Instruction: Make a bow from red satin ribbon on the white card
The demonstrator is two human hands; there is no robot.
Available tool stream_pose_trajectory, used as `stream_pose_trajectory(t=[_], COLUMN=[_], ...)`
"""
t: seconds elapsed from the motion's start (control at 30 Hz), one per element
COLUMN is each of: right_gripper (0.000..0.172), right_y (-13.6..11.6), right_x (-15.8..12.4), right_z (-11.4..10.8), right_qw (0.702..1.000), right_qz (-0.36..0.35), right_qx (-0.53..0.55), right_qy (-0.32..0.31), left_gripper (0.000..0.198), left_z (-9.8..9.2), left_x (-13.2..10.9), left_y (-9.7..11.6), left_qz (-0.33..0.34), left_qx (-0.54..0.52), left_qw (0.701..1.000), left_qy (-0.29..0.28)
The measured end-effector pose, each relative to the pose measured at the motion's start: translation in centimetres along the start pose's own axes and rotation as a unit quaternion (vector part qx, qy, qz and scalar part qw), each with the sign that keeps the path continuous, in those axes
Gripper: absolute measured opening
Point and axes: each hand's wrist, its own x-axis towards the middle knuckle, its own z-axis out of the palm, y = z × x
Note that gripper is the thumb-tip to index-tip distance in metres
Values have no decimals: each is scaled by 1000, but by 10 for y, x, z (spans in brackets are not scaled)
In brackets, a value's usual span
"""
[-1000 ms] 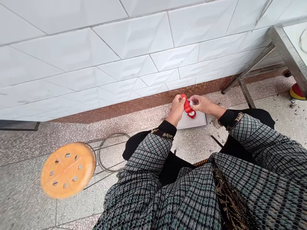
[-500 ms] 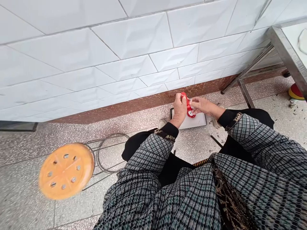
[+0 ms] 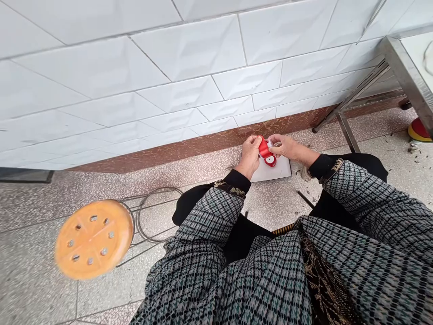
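Observation:
My left hand (image 3: 251,155) is wrapped round a small red tool (image 3: 264,151) with a round end that points down to the right. My right hand (image 3: 283,145) pinches a small pale piece (image 3: 270,144) against the tool's upper side; I cannot make out what the piece is. Both hands are held out in front of my knees, above a white flat board (image 3: 277,171) that lies on the speckled floor by the wall. My checked sleeves cover both forearms.
An orange round stool (image 3: 94,239) with a wire frame stands at the left. A metal table's leg (image 3: 345,126) and edge (image 3: 406,76) are at the right, with a red and yellow object (image 3: 418,129) under it. Small dark scraps (image 3: 402,151) litter the floor. A white tiled wall (image 3: 189,76) is ahead.
The hands and the red tool dipped slightly left and came back; the tool's tilt changed a little. Both grips are the same.

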Motion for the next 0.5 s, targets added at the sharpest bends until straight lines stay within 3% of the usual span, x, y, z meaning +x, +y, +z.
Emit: stream_pose_trajectory(t=[0.37, 0.43, 0.5], right_gripper=[41, 42, 44], right_y=[5, 4, 3], right_x=[-1, -2, -2], right_z=[0, 1, 2], right_qw=[968, 961, 969], right_qz=[-186, -212, -194], right_qx=[-164, -175, -151], right_qy=[29, 33, 31], left_gripper=[16, 17, 17], left_z=[-5, -5, -3], left_x=[5, 5, 6], left_y=[1, 2, 2], left_qz=[-84, -70, -32], left_qx=[-17, -2, 14], left_qw=[996, 997, 999], left_qy=[-25, -21, -18])
